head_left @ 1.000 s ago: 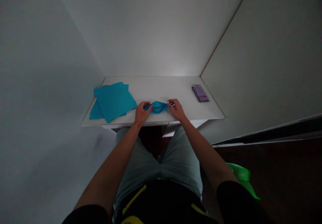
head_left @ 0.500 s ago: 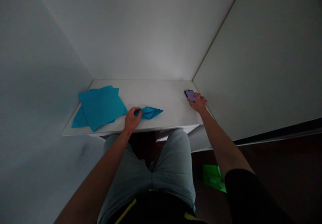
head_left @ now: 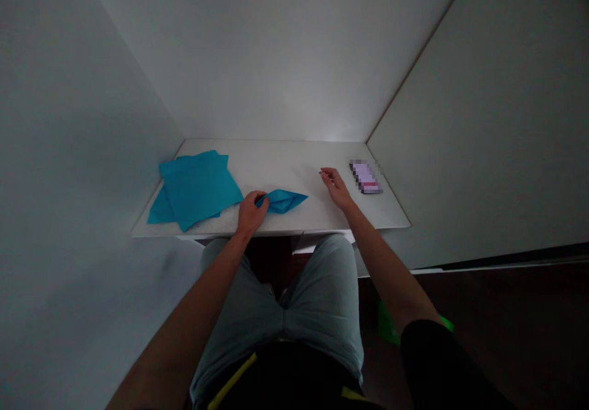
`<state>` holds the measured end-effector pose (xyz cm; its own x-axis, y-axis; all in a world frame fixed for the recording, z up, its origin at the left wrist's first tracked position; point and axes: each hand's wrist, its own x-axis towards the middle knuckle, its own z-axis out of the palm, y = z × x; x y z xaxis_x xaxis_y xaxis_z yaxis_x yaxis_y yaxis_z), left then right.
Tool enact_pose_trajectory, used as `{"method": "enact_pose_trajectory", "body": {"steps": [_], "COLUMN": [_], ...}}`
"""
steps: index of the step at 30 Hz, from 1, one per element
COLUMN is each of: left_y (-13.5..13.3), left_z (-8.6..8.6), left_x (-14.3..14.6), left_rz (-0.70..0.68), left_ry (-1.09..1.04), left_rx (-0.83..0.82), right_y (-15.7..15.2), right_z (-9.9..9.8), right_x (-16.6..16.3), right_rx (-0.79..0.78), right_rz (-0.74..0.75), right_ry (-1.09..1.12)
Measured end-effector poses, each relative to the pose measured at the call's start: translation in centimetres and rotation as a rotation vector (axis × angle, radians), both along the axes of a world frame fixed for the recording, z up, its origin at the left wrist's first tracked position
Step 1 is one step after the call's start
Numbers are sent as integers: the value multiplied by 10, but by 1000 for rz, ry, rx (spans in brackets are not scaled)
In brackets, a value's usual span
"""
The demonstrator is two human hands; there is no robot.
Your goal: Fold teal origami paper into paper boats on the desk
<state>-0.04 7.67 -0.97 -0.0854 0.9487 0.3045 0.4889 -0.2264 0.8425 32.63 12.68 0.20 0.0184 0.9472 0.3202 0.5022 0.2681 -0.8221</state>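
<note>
Left hand (head_left: 251,212) is seen at the near edge of the white table (head_left: 294,158), with its thumb and fingers closed on the left end of the folded blue paper (head_left: 284,201). That end is pinched, while the rest of the paper lies flat on the table and its pointed tip is turned to the right. The paper is placed near the front of the table, about midway along it.

Right hand (head_left: 335,188) is held loosely spread, with nothing gripped and the fingers slightly curled and pointing away from the body. It is found between the folded paper and the phone (head_left: 365,177), apart from both. Whether the palm rests on the table or hovers just above it cannot be told.

A loose stack of blue sheets (head_left: 197,186) is laid at the left of the table, just beside the left hand, with the lower sheets fanned out under the top 1. The phone is set flat near the right wall, and its screen is blurred. A green object (head_left: 390,329) is partly seen on the dark floor, behind the right forearm.
</note>
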Motion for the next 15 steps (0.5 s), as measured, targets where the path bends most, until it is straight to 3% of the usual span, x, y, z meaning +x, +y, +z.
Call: {"method": "enact_pose_trajectory", "body": {"steps": [3,6,15], "left_y": [1,1,-3], "left_z": [-1,-1,1], "left_x": [0,1,3], "left_rz": [1,-8,-129], "left_ry": [9,13,45], "left_rx": [5,15,34], "right_y": [-30,-50,-52], "right_z": [-10,-13,-14], "right_x": [-44,-67,-68], "right_rx": [-65,-51,12], "right_rz": [140,153,77], "right_ry": [107,49,-60]}}
